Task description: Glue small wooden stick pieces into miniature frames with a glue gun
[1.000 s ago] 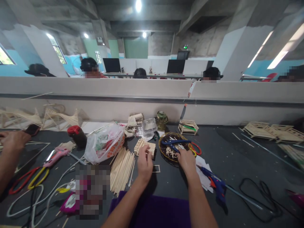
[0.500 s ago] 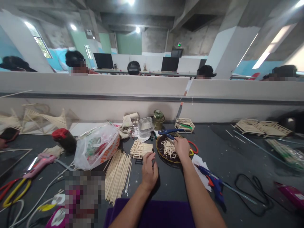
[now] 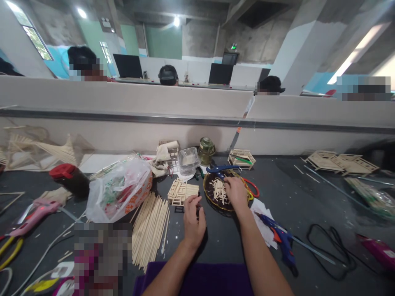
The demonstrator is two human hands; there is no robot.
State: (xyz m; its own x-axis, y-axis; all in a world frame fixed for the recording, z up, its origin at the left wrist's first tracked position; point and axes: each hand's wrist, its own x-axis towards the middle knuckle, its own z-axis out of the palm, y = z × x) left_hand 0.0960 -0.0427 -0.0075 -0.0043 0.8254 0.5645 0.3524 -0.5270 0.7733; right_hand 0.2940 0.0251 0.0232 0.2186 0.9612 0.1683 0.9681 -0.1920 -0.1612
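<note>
In the basket (image 3: 209, 193), short sticks (image 3: 219, 191) at mixed angles; right hand (image 3: 237, 192) palm-down, grip unclear; left hand (image 3: 194, 221) loosely spread.

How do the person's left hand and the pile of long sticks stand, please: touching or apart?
Apart: the head view shows a strip of dark tabletop between the left hand and the long sticks.

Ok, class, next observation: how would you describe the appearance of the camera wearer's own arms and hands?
The left hand and right hand are ungloved. Both forearms are bare as far as they show, tapering toward the wrists, with no sleeve, watch or cable visible on them. Whether there are any rings is too small to tell.
</note>
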